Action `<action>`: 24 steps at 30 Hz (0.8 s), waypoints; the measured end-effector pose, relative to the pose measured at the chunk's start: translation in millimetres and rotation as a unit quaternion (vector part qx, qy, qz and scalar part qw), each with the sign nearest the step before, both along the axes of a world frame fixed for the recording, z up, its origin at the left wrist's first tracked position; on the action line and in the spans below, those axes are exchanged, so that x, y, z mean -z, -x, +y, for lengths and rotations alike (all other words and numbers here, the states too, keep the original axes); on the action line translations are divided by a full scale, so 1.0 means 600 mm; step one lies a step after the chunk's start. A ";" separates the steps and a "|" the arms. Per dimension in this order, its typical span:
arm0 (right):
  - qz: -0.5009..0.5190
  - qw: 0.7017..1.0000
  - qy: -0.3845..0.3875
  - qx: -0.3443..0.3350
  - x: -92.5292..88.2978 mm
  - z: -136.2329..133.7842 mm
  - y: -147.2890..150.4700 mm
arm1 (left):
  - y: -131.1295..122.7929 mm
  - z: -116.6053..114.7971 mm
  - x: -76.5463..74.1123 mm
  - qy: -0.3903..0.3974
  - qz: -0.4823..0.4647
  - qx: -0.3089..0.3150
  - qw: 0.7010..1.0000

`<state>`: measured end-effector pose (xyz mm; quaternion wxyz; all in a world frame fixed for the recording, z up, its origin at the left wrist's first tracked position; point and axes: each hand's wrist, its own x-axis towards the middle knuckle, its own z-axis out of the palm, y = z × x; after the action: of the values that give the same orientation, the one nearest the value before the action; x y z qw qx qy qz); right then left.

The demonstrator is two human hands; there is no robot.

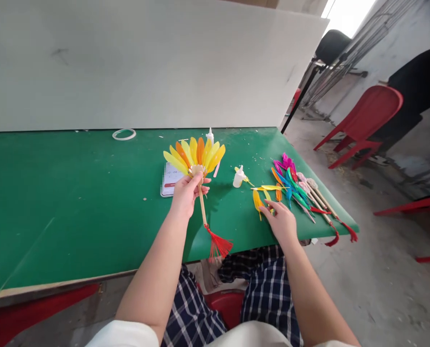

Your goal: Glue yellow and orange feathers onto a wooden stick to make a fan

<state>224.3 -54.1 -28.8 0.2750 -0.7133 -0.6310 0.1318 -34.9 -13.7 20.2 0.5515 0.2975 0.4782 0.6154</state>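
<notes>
My left hand (186, 192) grips the wooden stick of a feather fan (196, 155). The fan spreads yellow and orange feathers upward, and a red tassel (218, 244) hangs from the stick's lower end. My right hand (280, 219) lies on the green table (63, 202) with fingers apart, its fingertips touching loose yellow and orange feathers (261, 196). A small white glue bottle (238, 177) stands between the two hands. A second white bottle (210, 135) peeks out behind the fan.
A heap of coloured feathers and tasselled wooden sticks (301, 190) lies at the table's right edge. A phone (169, 179) lies flat behind my left hand, a white ring (124, 134) near the white back board. Red chairs (366, 118) stand on the right.
</notes>
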 end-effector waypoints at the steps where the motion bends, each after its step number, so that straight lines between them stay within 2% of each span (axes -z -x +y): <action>1: -0.035 0.999 0.015 -0.001 0.000 0.005 0.006 | -0.002 -0.001 0.000 0.002 0.006 0.007 1.000; 4: -0.078 0.996 0.050 0.002 -0.001 0.020 0.016 | -0.007 -0.003 -0.001 0.007 0.020 0.024 0.999; 11: 0.002 0.998 0.043 0.041 -0.003 0.027 0.012 | -0.010 -0.008 -0.001 0.017 0.038 0.070 0.997; 18: -0.076 0.994 0.078 -0.004 0.000 0.035 0.017 | -0.013 -0.011 -0.005 0.014 0.042 0.090 0.995; 21: -0.050 0.995 0.088 -0.005 -0.004 0.040 0.014 | -0.013 -0.012 -0.003 -0.004 0.039 0.114 0.993; 24: 0.004 0.998 0.060 0.012 -0.010 0.041 0.008 | -0.013 -0.013 -0.002 -0.013 0.023 0.130 0.991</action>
<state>219.5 -29.7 -22.9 0.2355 -0.7353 -0.6126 0.1689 -27.4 -21.6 21.2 0.6119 0.3779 0.4400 0.5377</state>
